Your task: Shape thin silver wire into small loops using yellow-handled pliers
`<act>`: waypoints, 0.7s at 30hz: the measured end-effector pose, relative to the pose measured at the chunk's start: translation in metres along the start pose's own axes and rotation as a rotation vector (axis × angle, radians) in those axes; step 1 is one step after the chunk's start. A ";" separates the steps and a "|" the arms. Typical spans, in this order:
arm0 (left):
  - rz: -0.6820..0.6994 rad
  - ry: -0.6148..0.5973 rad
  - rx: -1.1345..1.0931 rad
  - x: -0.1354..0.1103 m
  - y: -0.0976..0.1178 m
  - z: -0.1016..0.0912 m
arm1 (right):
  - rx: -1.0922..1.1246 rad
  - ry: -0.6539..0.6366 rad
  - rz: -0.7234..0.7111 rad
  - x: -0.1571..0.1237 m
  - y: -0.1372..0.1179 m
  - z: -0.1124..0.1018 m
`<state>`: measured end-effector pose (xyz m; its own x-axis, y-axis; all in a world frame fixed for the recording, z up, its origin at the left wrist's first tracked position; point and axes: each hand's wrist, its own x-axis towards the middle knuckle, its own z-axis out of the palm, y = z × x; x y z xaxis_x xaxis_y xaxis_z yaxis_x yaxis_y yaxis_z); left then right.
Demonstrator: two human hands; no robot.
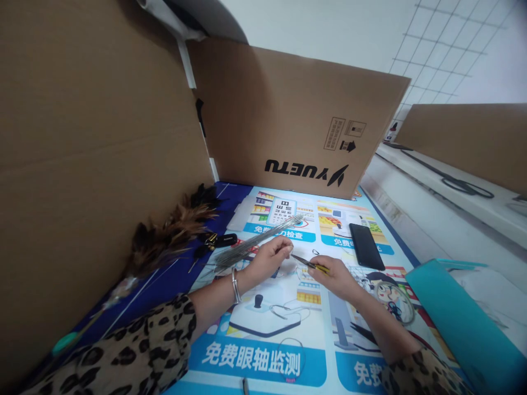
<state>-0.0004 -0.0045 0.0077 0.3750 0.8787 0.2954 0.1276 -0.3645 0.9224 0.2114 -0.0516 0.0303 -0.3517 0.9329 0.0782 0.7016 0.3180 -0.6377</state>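
My left hand (269,258) is closed in a pinch around a thin wire, whose shape is hard to make out at this size. Pointing at those fingertips is a pair of pliers (303,261) with yellow handles, gripped in my right hand (335,277). The plier tips lie very near the left fingers; whether they touch the wire cannot be seen. Behind my left hand lies a bundle of thin metal wires (255,245). A small bent piece of wire (315,252) rests just beyond the pliers.
A black phone (366,247) lies to the right, beyond a wire coil (397,307). A teal box (465,329) stands at the right edge. Keys with a black fob (225,240) and a feather duster (171,227) are left. Cardboard panels (288,115) wall the back and left.
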 end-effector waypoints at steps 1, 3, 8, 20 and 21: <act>0.001 0.000 0.000 0.000 0.000 0.000 | -0.005 -0.003 0.000 0.000 0.000 0.000; 0.008 -0.001 -0.001 0.000 0.001 0.000 | -0.015 -0.010 -0.002 0.000 0.000 0.000; 0.013 0.001 -0.004 0.000 0.003 -0.001 | -0.021 -0.006 -0.005 -0.001 0.001 0.001; 0.004 0.003 0.000 0.000 0.006 -0.001 | -0.009 -0.006 -0.012 0.000 0.000 0.001; 0.005 0.002 0.001 0.000 0.005 -0.001 | -0.011 -0.005 -0.013 0.000 0.000 0.001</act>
<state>-0.0004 -0.0058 0.0125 0.3740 0.8774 0.3003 0.1269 -0.3692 0.9206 0.2107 -0.0521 0.0299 -0.3644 0.9276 0.0827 0.7032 0.3323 -0.6285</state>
